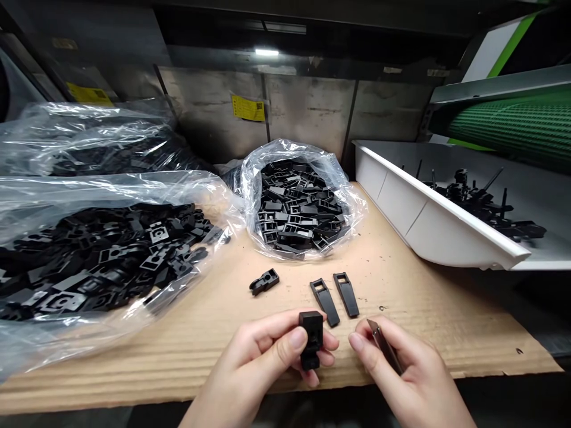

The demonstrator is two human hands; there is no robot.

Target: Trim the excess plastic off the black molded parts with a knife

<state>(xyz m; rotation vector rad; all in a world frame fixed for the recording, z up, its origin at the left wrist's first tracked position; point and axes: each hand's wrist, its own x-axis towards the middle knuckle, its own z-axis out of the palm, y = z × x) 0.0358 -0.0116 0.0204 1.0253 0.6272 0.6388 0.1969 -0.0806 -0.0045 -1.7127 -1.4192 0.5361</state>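
Observation:
My left hand (259,362) grips a small black plastic block (311,339) between thumb and fingers, held upright near the front of the cardboard sheet (419,297). My right hand (401,374) holds a thin dark flat strip (384,347), its tip pointing up and left toward the block. The two parts are a short gap apart. Just beyond my hands lie two flat black strips (325,302) (346,293) side by side, and a small black clip piece (264,281) to their left.
An open clear bag of black strips (298,205) stands at the middle back. A large clear bag of black parts (98,255) fills the left. A white tray (428,220) with black moulded pieces sits right, under a green conveyor (517,122).

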